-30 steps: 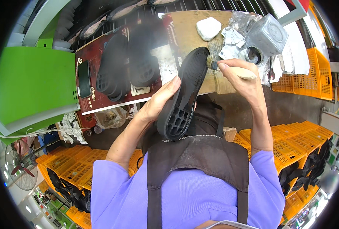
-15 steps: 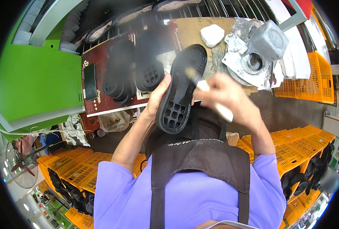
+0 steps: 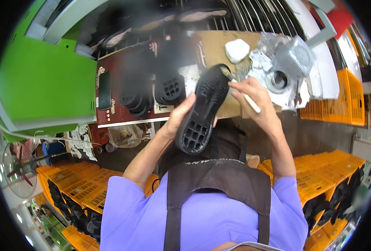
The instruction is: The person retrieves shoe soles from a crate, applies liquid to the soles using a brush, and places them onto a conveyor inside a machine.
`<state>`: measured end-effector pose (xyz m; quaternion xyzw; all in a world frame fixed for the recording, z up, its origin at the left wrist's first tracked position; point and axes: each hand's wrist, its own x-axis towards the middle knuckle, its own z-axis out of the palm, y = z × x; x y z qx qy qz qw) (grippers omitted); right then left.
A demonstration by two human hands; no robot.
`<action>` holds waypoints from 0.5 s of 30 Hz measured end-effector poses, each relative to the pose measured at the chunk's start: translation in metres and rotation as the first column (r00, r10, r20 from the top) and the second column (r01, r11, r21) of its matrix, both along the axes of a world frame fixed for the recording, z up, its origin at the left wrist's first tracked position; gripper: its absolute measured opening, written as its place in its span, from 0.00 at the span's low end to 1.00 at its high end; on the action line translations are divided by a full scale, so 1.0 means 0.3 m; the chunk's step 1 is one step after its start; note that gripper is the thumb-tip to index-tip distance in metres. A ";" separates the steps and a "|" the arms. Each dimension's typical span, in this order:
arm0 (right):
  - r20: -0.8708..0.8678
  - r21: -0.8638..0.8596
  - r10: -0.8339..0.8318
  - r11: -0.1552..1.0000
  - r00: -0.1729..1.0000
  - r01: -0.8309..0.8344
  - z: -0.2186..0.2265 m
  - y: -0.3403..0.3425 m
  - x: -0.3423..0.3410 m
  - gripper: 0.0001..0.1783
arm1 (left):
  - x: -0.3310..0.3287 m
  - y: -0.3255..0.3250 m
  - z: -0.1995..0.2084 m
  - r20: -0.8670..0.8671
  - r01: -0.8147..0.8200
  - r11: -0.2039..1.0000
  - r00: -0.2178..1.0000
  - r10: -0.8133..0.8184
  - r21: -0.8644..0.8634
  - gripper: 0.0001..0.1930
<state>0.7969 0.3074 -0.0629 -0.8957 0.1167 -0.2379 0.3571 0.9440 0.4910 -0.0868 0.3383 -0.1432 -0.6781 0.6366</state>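
"What is the left hand doing?"
"The left hand (image 3: pixel 180 116) is closed around a black shoe sole (image 3: pixel 205 106), with the thumb along its left edge and a fingertip showing past its right edge."
"And the right hand (image 3: pixel 252 98)?"
"Its fingers pinch the pale handle of a small brush (image 3: pixel 251 103); the bristles are at the sole's toe end."
"Where is the sole?"
"Held in front of the dark apron (image 3: pixel 219 178), slanting, gridded heel nearest the body."
"What lies beyond?"
"A white lump (image 3: pixel 237 51) on tan cardboard (image 3: pixel 212 46), a grey container (image 3: pixel 295 58) to its right. Leftward, more black soles (image 3: pixel 170 90) rest on a dark red board (image 3: pixel 114 75)."
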 end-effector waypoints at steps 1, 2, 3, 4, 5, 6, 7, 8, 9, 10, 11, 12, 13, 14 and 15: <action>0.011 -0.009 -0.017 1.000 1.000 0.017 0.008 0.016 0.008 0.11 | 0.007 -0.002 -0.009 -0.025 0.023 1.000 0.999 -0.023 0.007 0.31; -0.003 0.037 -0.018 0.999 1.000 0.018 0.025 0.034 0.005 0.11 | 0.013 -0.005 -0.022 -0.054 0.067 0.998 0.996 -0.067 0.004 0.32; -0.012 0.083 -0.011 0.996 1.000 0.012 0.040 0.052 0.007 0.11 | 0.010 -0.009 -0.019 -0.049 0.028 0.999 0.998 -0.027 0.015 0.30; -0.044 0.159 0.053 0.986 0.998 -0.045 0.063 0.068 0.012 0.11 | 0.018 -0.004 -0.040 -0.075 -0.012 1.000 0.997 0.013 0.014 0.29; -0.081 0.234 0.111 0.968 0.991 -0.089 0.092 0.085 0.007 0.11 | 0.025 -0.005 -0.053 -0.107 -0.041 0.999 0.993 0.042 0.012 0.28; -0.065 0.247 0.172 0.957 0.983 -0.151 0.115 0.103 0.004 0.11 | 0.022 -0.014 -0.043 -0.131 -0.083 0.996 0.988 0.081 -0.012 0.28; -0.051 0.259 0.229 0.943 0.972 -0.209 0.140 0.119 -0.001 0.11 | 0.024 -0.019 -0.026 -0.155 -0.121 0.992 0.981 0.114 -0.036 0.27; -0.068 0.256 0.259 0.938 0.964 -0.234 0.161 0.133 -0.002 0.11 | 0.046 -0.007 -0.059 -0.123 -0.071 0.992 0.991 0.059 -0.101 0.27; -0.059 0.286 0.311 0.916 0.949 -0.282 0.173 0.140 0.000 0.11 | 0.056 0.008 -0.066 -0.088 -0.064 0.987 0.995 0.052 -0.144 0.27; -0.048 0.325 0.377 0.882 0.925 -0.342 0.185 0.131 -0.002 0.11 | 0.058 0.015 -0.068 -0.103 -0.066 0.985 0.993 0.050 -0.158 0.28; -0.036 0.361 0.442 0.842 0.896 -0.401 0.196 0.117 -0.005 0.12 | 0.056 0.020 -0.066 -0.118 -0.068 0.983 0.992 0.048 -0.173 0.28; 0.036 0.449 0.467 0.783 0.884 -0.432 0.208 0.104 -0.014 0.12 | 0.042 0.018 -0.038 -0.105 -0.141 0.979 0.986 0.127 -0.148 0.29; 0.108 0.528 0.483 0.713 0.869 -0.462 0.222 0.084 -0.025 0.12 | 0.046 0.018 -0.030 -0.022 -0.169 0.981 0.986 0.168 -0.097 0.33; 0.148 0.522 0.419 0.736 0.896 -0.431 0.211 0.059 -0.049 0.13 | 0.057 0.034 -0.013 -0.037 -0.134 0.979 0.991 0.130 -0.152 0.32; 0.251 0.597 0.295 0.702 0.922 -0.387 0.187 0.043 -0.077 0.13 | 0.071 0.047 0.033 -0.047 -0.088 0.976 0.996 0.080 -0.201 0.30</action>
